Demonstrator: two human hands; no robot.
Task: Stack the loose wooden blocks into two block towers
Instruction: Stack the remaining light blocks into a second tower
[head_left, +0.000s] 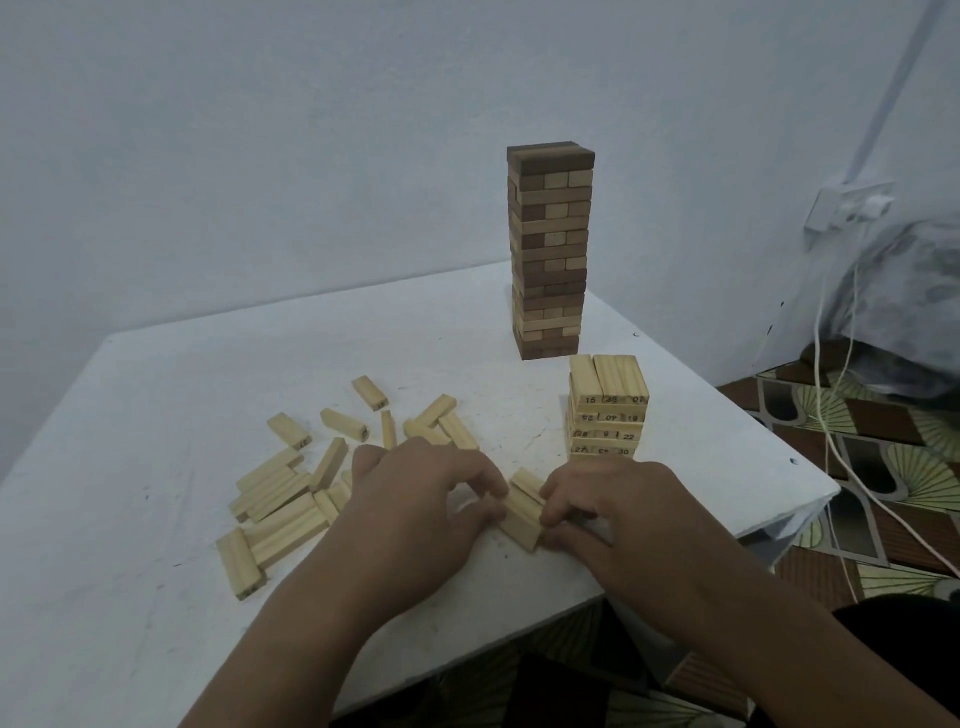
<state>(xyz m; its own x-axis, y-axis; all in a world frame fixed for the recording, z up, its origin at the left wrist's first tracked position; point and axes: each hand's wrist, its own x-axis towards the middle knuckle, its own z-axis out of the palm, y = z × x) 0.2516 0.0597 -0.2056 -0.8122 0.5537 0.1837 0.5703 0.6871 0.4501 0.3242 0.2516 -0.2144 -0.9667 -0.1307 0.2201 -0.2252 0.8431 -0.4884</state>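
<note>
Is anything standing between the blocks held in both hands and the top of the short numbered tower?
Nothing visible blocks the way. The left hand and right hand grip the gathered blocks just in front of the short numbered tower; only bare table lies between. The tall brown tower stands behind it.

Short pale tower (608, 410), top printed row: 15, then two blurred numbers (upside down, no clean read).
Second row: 40 in the middle, its neighbours inverted and unclear.
Third row: 28, 6 or 9, 22.
Bottom visible row: 27, 43, 30.
Loose blocks (291, 431) at nine o'clock of the tower: end stamps, too small to read.
</note>
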